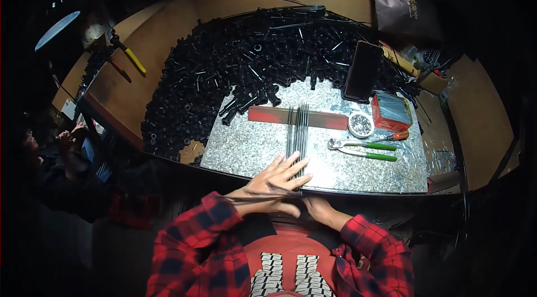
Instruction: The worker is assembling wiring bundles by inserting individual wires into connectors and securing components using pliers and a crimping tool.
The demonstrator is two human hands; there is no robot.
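A bundle of thin metal rods (300,129) lies on a grey stone slab (246,146), crossing a long red bar (268,114). My left hand (275,180) lies flat with fingers spread on the near ends of the rods at the slab's front edge. My right hand (314,206) sits below the edge, under the left hand, and appears closed around the rod ends; it is partly hidden. Both sleeves are red and black plaid.
A big heap of black tubular parts (235,56) curves around the slab's back and left. Green-handled pliers (363,149), a small round tin (361,124), a red box (391,111), a dark phone (362,70) lie right. A yellow-handled tool (130,55) lies far left. Another person (61,146) sits at left.
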